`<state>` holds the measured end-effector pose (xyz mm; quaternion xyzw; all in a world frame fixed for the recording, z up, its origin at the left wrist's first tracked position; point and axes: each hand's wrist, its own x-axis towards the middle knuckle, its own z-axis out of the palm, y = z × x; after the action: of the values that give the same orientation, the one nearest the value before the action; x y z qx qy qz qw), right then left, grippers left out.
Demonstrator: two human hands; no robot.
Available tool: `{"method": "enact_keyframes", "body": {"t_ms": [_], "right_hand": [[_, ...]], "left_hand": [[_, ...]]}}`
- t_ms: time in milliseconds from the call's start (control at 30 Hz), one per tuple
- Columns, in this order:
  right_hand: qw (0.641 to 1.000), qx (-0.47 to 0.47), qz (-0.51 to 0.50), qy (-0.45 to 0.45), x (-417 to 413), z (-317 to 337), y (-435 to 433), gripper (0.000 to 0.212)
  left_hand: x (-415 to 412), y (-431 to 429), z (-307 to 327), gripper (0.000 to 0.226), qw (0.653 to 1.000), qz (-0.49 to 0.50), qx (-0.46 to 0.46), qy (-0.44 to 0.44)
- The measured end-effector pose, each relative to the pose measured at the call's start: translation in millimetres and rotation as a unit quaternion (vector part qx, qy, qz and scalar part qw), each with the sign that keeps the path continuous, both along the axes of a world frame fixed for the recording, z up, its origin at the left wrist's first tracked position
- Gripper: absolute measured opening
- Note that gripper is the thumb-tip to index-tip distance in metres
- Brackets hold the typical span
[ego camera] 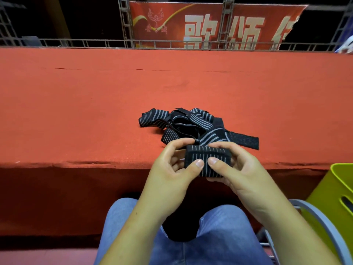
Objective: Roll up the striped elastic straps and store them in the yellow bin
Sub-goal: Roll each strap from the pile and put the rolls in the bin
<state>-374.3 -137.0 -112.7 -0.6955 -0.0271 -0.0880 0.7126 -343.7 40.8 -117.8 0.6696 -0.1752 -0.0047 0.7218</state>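
roll [208,161] nearly wound, tail trailing to pile [183,121] | left hand [170,171], right hand [240,169]: fingers [177,145] curled round roll | pile unrolled on counter [95,111] | bin [332,190] inside unseen, perhaps empty

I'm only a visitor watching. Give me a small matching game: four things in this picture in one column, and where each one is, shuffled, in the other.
Things
1. rolled strap
2. loose straps
3. yellow bin
4. red banner

Places
A. at the far back, beyond the table
B. lower right, beside the chair
C. gripped between the left hand and the right hand
D. piled on the red table

Pairs: 1-C, 2-D, 3-B, 4-A
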Motion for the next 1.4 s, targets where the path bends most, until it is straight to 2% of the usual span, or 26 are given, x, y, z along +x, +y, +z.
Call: {"method": "enact_keyframes", "body": {"t_ms": [133, 267, 567, 700, 800, 933, 1000, 1133, 1233, 1400], "right_hand": [[0.981, -0.193, 0.002, -0.013, -12.4, 26.7, -35.7, 0.021], [0.931, -0.365, 0.000, -0.021, -27.4, 56.0, -77.9, 0.019], [0.858, -0.511, -0.004, 0.052, -58.7, 87.3, -158.3, 0.021], [0.838, -0.541, -0.009, 0.069, -74.2, 92.6, -189.6, 0.021], [0.837, -0.540, -0.034, 0.085, -84.6, 90.7, -210.7, 0.023], [0.884, -0.445, -0.064, 0.130, -100.6, 83.7, -247.7, 0.018], [0.887, -0.420, -0.101, 0.164, -105.8, 76.0, -271.7, 0.022], [0.867, -0.410, -0.152, 0.239, -104.0, 54.2, -317.5, 0.031], [0.844, -0.427, -0.151, 0.289, -90.3, 39.9, -334.2, 0.035], [0.812, -0.452, -0.138, 0.342, -61.0, 25.0, -349.4, 0.043]], "left_hand": [[-2.7, -16.9, 13.1, 0.043, 0.998, -0.029, 0.043, -0.037], [-6.7, -47.4, 26.0, 0.044, 0.991, -0.070, 0.094, -0.066], [-15.3, -128.3, 39.4, 0.044, 0.974, -0.149, 0.135, -0.109], [-19.1, -163.6, 42.5, 0.045, 0.966, -0.177, 0.147, -0.121], [-24.5, -189.9, 42.0, 0.043, 0.964, -0.190, 0.139, -0.124], [-24.7, -214.0, 35.6, 0.038, 0.968, -0.202, 0.111, -0.094], [-22.0, -218.0, 27.2, 0.036, 0.962, -0.193, 0.150, -0.117], [-29.2, -231.2, 9.9, 0.045, 0.907, -0.224, 0.284, -0.217], [-34.6, -239.7, -0.2, 0.055, 0.868, -0.258, 0.335, -0.259], [-29.3, -248.5, -9.0, 0.055, 0.849, -0.247, 0.364, -0.291]]}}
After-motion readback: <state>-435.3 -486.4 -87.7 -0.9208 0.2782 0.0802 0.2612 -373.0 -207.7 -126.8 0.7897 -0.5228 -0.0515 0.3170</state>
